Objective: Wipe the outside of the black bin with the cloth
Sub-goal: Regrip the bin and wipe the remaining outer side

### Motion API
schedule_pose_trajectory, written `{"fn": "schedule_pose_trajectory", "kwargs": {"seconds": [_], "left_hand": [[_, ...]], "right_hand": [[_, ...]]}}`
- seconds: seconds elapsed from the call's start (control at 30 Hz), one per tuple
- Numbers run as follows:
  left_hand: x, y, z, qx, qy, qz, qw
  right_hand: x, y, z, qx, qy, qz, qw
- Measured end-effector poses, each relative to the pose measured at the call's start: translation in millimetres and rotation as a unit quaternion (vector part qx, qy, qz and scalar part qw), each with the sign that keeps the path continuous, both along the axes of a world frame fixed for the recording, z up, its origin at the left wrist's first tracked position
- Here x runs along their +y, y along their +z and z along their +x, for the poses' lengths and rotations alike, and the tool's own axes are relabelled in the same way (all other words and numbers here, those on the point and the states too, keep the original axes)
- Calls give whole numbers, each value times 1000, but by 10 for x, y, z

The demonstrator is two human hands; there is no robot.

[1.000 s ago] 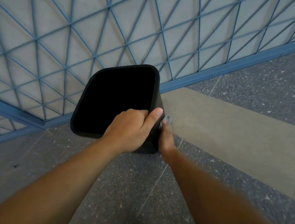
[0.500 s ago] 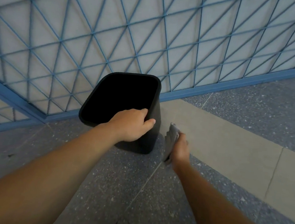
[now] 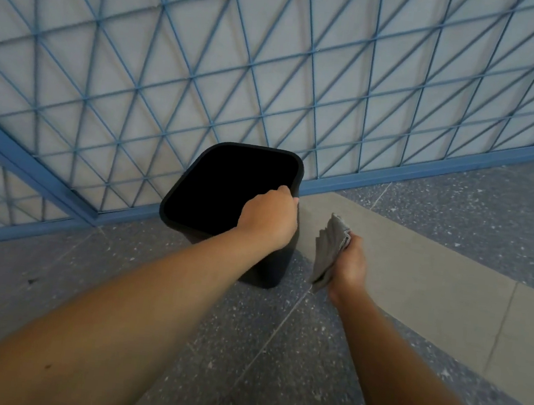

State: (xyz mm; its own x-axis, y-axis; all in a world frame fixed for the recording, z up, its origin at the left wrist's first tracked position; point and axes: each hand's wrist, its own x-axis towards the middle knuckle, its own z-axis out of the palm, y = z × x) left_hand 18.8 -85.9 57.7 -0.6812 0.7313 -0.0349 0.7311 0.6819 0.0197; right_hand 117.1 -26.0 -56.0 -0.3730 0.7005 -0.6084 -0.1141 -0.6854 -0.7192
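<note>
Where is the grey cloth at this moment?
In the head view, the cloth is right of centre, gripped in the right hand, just right of the black bin and not touching it.

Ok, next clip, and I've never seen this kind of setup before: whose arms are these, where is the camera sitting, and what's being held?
There is no machine here. A person wears a wide-angle camera on the head, looking forward and down, so the two bare arms coming in from the bottom are their own. The left hand grips the near rim of a black bin, which stands on the speckled grey floor beside a wall with a blue lattice. The right hand holds a folded grey cloth, just right of the bin and not touching it. A lighter strip of floor runs past on the right. The bin's inside shows only as black, so its contents cannot be told.
</note>
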Motion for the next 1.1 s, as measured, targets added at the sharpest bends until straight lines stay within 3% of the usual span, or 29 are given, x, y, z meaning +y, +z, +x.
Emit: {"fn": "schedule_pose_trajectory", "kwargs": {"seconds": [0.23, 0.43, 0.83, 1.0, 1.1], "left_hand": [[-486, 134, -280, 83, -204, -86, 972], [-875, 160, -659, 126, -294, -84, 944], [-1385, 95, -1062, 61, -259, -60, 962], [-1199, 159, -944, 18, -268, -18, 963], [-928, 198, -790, -28, -248, -57, 967]], "right_hand": [[75, 44, -25, 4, -17, 15, 1000], [83, 12, 5, 9, -33, 31, 999], [-47, 172, -95, -23, 9, 37, 999], [-73, 108, -102, -42, 13, 19, 999], [-77, 64, -77, -39, 5, 16, 999]]}}
